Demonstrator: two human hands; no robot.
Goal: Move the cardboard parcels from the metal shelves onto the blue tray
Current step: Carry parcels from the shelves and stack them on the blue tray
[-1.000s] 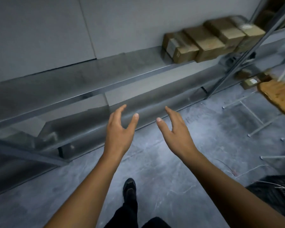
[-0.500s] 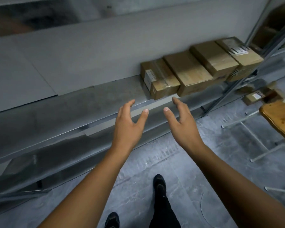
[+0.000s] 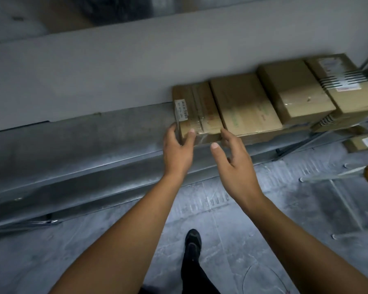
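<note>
— Hands?
— Left (image 3: 177, 148) gripping parcel (image 3: 197, 111) at its near left corner; right (image 3: 235, 164) spread, released, just beside its front.
— Beyond?
— Three more boxes (image 3: 245, 105) rightward, all on shelf (image 3: 83, 134).

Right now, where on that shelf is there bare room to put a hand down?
Bare metal shelf runs left of the leftmost parcel, bordered by the wall behind. Rightward it is crowded: the other parcels sit side by side, touching, leaving no gap for fingers.
</note>
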